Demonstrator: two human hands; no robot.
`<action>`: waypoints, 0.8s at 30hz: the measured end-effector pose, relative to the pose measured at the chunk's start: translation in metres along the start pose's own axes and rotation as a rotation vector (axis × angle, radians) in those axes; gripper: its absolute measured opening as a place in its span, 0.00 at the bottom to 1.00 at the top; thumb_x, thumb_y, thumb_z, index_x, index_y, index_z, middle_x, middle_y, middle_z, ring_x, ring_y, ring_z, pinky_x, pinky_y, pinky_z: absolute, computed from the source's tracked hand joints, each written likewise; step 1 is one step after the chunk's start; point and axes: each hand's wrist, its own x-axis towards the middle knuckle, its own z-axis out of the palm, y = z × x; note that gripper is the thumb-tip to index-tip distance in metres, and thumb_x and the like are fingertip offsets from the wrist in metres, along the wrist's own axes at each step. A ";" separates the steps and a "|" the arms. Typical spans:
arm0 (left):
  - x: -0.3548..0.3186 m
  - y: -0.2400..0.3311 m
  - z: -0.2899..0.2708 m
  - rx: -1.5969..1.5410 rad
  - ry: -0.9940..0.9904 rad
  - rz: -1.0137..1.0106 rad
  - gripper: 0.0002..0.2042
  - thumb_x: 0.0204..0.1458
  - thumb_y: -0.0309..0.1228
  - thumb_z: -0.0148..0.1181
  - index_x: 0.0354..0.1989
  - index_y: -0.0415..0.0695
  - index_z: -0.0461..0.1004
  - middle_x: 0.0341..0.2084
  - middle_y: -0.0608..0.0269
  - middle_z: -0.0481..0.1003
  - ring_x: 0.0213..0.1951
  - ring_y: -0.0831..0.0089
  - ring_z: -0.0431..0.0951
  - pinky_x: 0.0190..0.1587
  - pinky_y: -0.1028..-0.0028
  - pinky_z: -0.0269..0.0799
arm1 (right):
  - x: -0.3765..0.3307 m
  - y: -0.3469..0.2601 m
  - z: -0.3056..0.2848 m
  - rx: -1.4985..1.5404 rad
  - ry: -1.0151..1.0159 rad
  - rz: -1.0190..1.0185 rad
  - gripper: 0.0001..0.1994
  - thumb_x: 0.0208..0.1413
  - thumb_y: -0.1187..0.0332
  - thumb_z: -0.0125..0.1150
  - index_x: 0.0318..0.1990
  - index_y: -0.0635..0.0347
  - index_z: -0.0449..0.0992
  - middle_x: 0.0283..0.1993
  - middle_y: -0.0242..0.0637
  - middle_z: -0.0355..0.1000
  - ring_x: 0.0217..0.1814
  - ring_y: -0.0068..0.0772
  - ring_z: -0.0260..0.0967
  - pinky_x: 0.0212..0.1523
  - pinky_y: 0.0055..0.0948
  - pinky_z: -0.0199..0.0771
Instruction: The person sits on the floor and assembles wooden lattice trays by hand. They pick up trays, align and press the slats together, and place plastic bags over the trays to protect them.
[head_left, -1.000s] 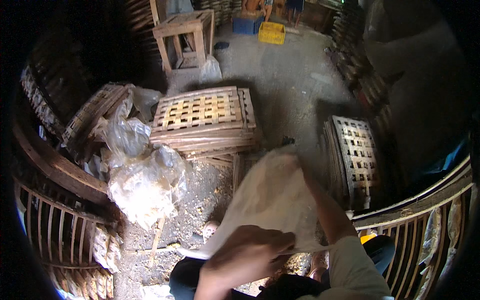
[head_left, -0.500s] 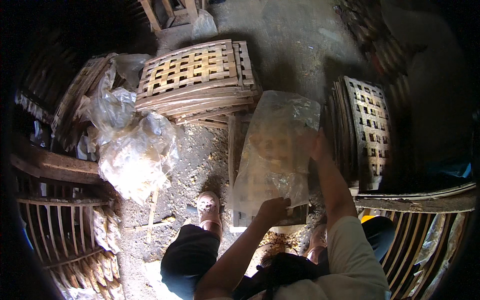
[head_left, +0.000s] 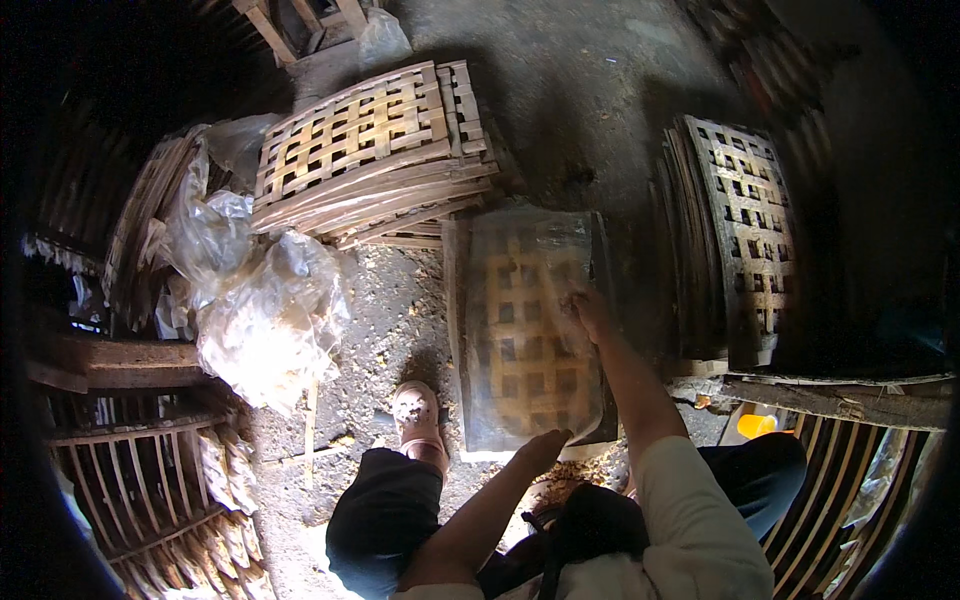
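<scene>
A clear plastic sheet (head_left: pixel 520 270) lies over a woven slatted tray (head_left: pixel 535 385), whose lattice shows through it. My left hand (head_left: pixel 545 450) is closed on the sheet's near edge, by the right corner, where a fold of plastic sticks up. On the right part of the sheet, my right hand (head_left: pixel 588 315) is closed, its bunched fingertips at the plastic; the exact grip is partly hidden. Dark borders of the tray's frame show around the sheet. The tray lies low on the floor between my feet.
Woven trays (head_left: pixel 360 120) are stacked at the far left, with a crumpled plastic heap (head_left: pixel 270 310) nearer. Upright woven trays (head_left: pixel 745 230) lean at right. Slatted racks (head_left: pixel 135 470) flank both sides. An orange object (head_left: pixel 757 426) sits near my right knee. Debris litters the floor (head_left: pixel 385 300).
The plastic sheet has come down from above the tray to lie over it. My right hand has moved left and nearer; my left hand has shifted slightly nearer.
</scene>
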 end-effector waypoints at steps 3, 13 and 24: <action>0.004 -0.002 0.005 -0.025 -0.115 -0.073 0.24 0.47 0.22 0.51 0.56 0.45 0.63 0.51 0.50 0.69 0.53 0.56 0.70 0.54 0.63 0.66 | -0.021 -0.024 0.014 0.066 0.072 0.010 0.16 0.61 0.71 0.47 0.56 0.57 0.67 0.42 0.36 0.69 0.33 0.27 0.66 0.36 0.29 0.72; -0.002 0.008 0.010 0.255 -0.508 -0.048 0.37 0.47 0.36 0.58 0.67 0.57 0.48 0.60 0.57 0.62 0.58 0.58 0.66 0.59 0.63 0.62 | 0.021 0.003 -0.010 -0.712 0.553 -0.531 0.21 0.54 0.71 0.52 0.57 0.58 0.65 0.46 0.44 0.70 0.45 0.43 0.69 0.45 0.40 0.70; 0.010 0.026 -0.014 0.190 -0.480 -0.119 0.29 0.47 0.34 0.54 0.62 0.54 0.60 0.53 0.51 0.69 0.53 0.55 0.71 0.54 0.60 0.67 | -0.104 -0.123 -0.146 -1.234 1.359 -0.311 0.29 0.49 0.61 0.58 0.61 0.53 0.62 0.58 0.47 0.62 0.62 0.53 0.55 0.58 0.52 0.55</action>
